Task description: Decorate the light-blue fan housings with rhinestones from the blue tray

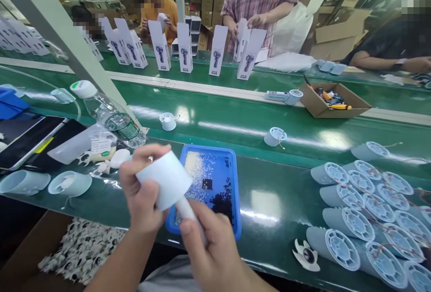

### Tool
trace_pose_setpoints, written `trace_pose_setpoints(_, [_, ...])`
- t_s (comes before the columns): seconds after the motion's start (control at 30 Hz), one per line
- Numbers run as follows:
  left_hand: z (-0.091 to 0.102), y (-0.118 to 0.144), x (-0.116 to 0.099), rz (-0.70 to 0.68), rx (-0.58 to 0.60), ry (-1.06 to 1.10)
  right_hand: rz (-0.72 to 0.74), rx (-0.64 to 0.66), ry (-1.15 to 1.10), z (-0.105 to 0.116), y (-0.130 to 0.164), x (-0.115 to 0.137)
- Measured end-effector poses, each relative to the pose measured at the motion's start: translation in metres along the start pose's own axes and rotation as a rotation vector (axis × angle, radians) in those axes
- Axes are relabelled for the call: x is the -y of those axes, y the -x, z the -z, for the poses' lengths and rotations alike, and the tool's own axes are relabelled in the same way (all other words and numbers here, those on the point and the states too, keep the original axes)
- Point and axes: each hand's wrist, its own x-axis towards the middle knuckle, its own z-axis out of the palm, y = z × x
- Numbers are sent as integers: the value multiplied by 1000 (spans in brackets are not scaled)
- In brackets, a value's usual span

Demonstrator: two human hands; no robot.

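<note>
Glossy green bench point(276, 202) across the frame. Ribbed white plastic housings point(367, 220) heaped at lower right, cut off by the edge. Shallow blue tray point(235, 193) at centre, speckled with tiny parts. Smooth white cone point(164, 179) gripped by left hand point(141, 197); right hand point(210, 247) pinching, seemingly, a white stem point(185, 209) beneath, largely hidden.

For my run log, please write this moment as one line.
left hand: holds white housing | right hand: grips its stem | under: blue tray
</note>
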Motion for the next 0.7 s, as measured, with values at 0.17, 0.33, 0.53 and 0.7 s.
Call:
trace_pose_setpoints(0.17, [-15, -35, 30, 399, 517, 25, -36, -58, 169, 39, -19, -18])
trace_pose_setpoints(0.33, [-36, -91, 95, 368, 783, -690, -191, -222, 353, 63, -17, -41])
trace_pose_setpoints(0.53, [-64, -102, 159, 304, 1092, -1244, -1, -316, 263, 49, -20, -57])
trace_pose_setpoints(0.7, [-56, -104, 152, 313, 1096, -1243, 63, -138, 177, 43, -19, -76])
